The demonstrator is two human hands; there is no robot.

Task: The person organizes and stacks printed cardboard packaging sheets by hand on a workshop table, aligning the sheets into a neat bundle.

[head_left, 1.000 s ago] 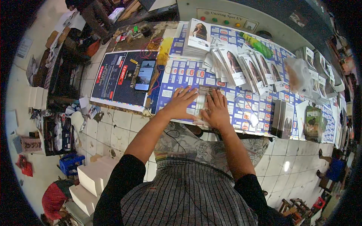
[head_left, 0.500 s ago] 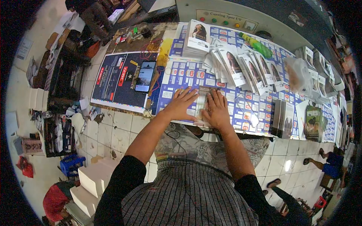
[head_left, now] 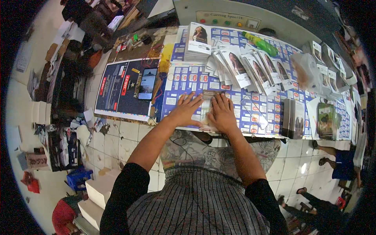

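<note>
My left hand (head_left: 186, 111) lies with fingers spread along the left side of a low stack of printed cards (head_left: 205, 107). My right hand (head_left: 222, 114) rests flat on the right part of the same stack, fingers stretched forward. Much of the stack is hidden under the hands; its brownish far edge shows between the fingertips. Beneath it is a blue-and-white printed sheet (head_left: 187, 78) covering the table. Beyond my hands, folded white cartons with a portrait (head_left: 235, 66) lie fanned out, and a neat pile of them (head_left: 197, 41) stands to their left.
A phone (head_left: 147, 84) lies on a dark printed sheet (head_left: 113, 86) at the left, beside rubber bands (head_left: 154, 55). A green bottle (head_left: 260, 43) and clear plastic bag (head_left: 307, 70) lie farther back. Dark card stacks (head_left: 293, 117) and green packs (head_left: 326, 119) stand near the right edge.
The view has shifted slightly, so the table items appear a little farther left. My hands keep nearly the same pose at the stack. People at the lower right have moved.
</note>
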